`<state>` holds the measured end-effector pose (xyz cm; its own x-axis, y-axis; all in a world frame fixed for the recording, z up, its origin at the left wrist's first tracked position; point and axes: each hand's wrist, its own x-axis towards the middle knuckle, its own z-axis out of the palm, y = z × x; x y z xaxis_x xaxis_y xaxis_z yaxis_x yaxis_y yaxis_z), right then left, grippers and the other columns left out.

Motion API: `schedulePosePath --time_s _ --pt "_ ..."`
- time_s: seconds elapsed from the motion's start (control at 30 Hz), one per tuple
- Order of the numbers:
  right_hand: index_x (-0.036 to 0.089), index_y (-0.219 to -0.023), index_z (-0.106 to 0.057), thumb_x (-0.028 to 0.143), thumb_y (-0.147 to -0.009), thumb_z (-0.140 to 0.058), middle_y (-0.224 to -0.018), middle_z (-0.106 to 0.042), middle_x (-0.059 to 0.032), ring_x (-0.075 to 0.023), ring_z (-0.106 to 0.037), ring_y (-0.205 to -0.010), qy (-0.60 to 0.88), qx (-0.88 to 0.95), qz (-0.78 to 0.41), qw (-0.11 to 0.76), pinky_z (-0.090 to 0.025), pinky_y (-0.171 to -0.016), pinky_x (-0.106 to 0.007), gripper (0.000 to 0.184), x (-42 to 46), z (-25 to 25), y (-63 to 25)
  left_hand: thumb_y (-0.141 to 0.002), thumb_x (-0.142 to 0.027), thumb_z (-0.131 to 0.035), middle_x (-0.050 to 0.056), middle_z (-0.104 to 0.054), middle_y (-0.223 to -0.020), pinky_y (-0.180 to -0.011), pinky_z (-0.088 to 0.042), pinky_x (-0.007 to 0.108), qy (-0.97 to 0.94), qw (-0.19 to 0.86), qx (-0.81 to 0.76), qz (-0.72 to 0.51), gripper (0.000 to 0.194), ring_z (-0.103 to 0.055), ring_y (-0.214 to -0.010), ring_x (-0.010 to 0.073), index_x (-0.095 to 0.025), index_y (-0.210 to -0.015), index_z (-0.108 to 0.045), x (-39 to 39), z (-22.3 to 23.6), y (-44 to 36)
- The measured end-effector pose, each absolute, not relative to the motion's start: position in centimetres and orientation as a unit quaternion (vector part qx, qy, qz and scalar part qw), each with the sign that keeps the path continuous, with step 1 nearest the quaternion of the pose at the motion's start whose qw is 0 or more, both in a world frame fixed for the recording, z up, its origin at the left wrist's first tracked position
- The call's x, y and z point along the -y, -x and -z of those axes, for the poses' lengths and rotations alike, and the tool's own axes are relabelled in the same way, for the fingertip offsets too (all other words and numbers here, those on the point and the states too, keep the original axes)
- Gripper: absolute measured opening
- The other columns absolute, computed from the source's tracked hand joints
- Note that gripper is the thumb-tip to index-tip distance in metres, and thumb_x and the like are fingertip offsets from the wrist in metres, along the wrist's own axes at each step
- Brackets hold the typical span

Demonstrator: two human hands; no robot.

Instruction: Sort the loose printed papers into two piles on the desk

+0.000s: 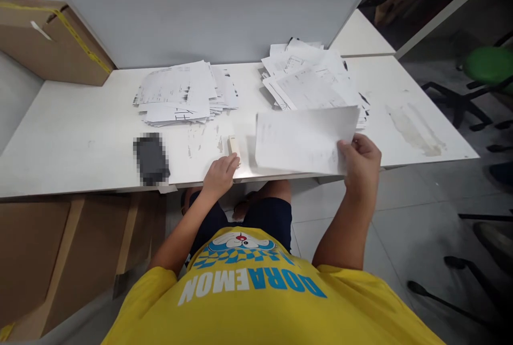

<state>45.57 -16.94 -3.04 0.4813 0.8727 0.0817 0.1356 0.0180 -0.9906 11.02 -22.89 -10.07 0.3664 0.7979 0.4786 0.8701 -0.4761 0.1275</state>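
Right now, I am watching the right hand (360, 166) clamping its thumb and fingers on the right end of a sheet of paper (302, 139), which is spreading leftward above the near edge of the worktop (72, 131), right of that edge's middle; I am not managing to tell whether the far end of the sheet is touching the surface. Meanwhile I am seeing the left hand (219, 176) reaching over the near edge, its fingers lying close together at the near end of a small pale block (233, 144); I cannot tell whether they are pinching it or only resting there. Toward the far edge, I am finding a paper stack (176, 91) sitting left of the middle, and a looser paper pile (308, 77) fanning out to the right, partly hiding behind the sheet; a dark blurred object (151, 158) is lying by the near edge, well to the left of the block; a cardboard box (52, 40) is standing at the far left corner, and a dull stain (417, 128) is marking the surface toward the right end.
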Motion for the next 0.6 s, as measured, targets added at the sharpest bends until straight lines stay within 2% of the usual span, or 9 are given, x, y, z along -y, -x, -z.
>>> schedulePosePath --time_s 0.07,0.13,0.23,0.3,0.4,0.47,0.53,0.6 --pt "0.020 -0.083 -0.064 0.029 -0.070 -0.071 -0.071 -0.056 0.0029 -0.0130 -0.055 -0.067 0.599 0.350 -0.288 0.660 -0.049 -0.065 -0.027 0.018 13.1 3.8 -46.0 -0.094 -0.006 -0.040 0.016 -0.065 -0.131 -0.086 -0.052 0.038 0.823 0.087 0.510 0.234 0.043 -0.066 -0.114 0.0250 -0.018 -0.132 -0.054 23.0 9.9 -11.0" --pt "0.020 -0.082 -0.058 0.026 -0.070 -0.069 -0.077 -0.056 0.0022 -0.0130 -0.058 -0.074 0.584 0.311 -0.280 0.696 -0.052 -0.074 -0.028 0.017 9.4 5.0 -46.0 -0.093 -0.005 -0.041 0.015 -0.066 -0.131 -0.086 -0.052 0.038 0.823 0.096 0.511 0.228 0.044 -0.066 -0.113 0.0242 -0.019 -0.132 -0.054 23.0 9.7 -11.1" --pt "0.020 -0.093 -0.053 0.029 -0.074 -0.069 -0.090 -0.057 -0.0006 -0.0158 -0.063 -0.088 0.607 0.269 -0.299 0.685 -0.055 -0.081 -0.033 0.026 5.7 6.9 -45.6 -0.092 -0.005 -0.042 0.014 -0.067 -0.130 -0.086 -0.051 0.037 0.823 0.109 0.505 0.235 0.043 -0.066 -0.112 0.0238 -0.018 -0.131 -0.055 23.2 9.4 -11.1" --pt "0.021 -0.109 -0.051 0.037 -0.078 -0.069 -0.110 -0.057 -0.0069 -0.0210 -0.062 -0.105 0.634 0.269 -0.299 0.660 -0.055 -0.088 -0.041 0.039 5.0 7.9 -45.1 -0.092 -0.005 -0.042 0.014 -0.067 -0.130 -0.086 -0.051 0.037 0.823 0.120 0.501 0.239 0.042 -0.066 -0.110 0.0240 -0.017 -0.130 -0.056 23.2 9.5 -11.1" --pt "0.022 -0.130 -0.041 0.046 -0.083 -0.065 -0.146 -0.040 -0.0170 -0.0287 -0.044 -0.139 0.667 0.300 -0.238 0.640 -0.043 -0.110 -0.052 0.059 6.1 8.6 -43.8 -0.091 -0.004 -0.043 0.014 -0.066 -0.132 -0.085 -0.050 0.037 0.824 0.114 0.502 0.235 0.045 -0.066 -0.109 0.0243 -0.017 -0.131 -0.055 23.3 9.7 -11.2" --pt "0.023 -0.138 -0.035 0.049 -0.087 -0.060 -0.155 -0.029 -0.0175 -0.0294 -0.030 -0.149 0.677 0.313 -0.181 0.641 -0.030 -0.121 -0.056 0.063 7.7 8.2 -42.5 -0.089 -0.002 -0.042 0.013 -0.067 -0.133 -0.085 -0.051 0.037 0.826 0.110 0.498 0.240 0.047 -0.066 -0.110 0.0240 -0.018 -0.132 -0.055 23.3 9.8 -11.2" --pt "0.024 -0.138 -0.035 0.049 -0.092 -0.051 -0.155 -0.031 -0.0157 -0.0286 -0.027 -0.151 0.663 0.332 -0.137 0.657 -0.023 -0.125 -0.057 0.055 9.7 6.8 -40.8 -0.089 -0.002 -0.042 0.011 -0.068 -0.130 -0.090 -0.051 0.038 0.819 0.116 0.490 0.274 0.048 -0.065 -0.115 0.0239 -0.020 -0.133 -0.054 23.2 9.4 -11.2" --pt "0.027 -0.136 -0.039 0.046 -0.096 -0.042 -0.150 -0.039 -0.0125 -0.0272 -0.031 -0.149 0.612 0.378 -0.102 0.687 -0.027 -0.124 -0.057 0.043 11.9 4.7 -39.3 -0.093 -0.007 -0.042 0.009 -0.069 -0.129 -0.098 -0.050 0.041 0.785 0.107 0.511 0.332 0.046 -0.062 -0.122 0.0243 -0.023 -0.135 -0.052 23.4 8.4 -11.0"
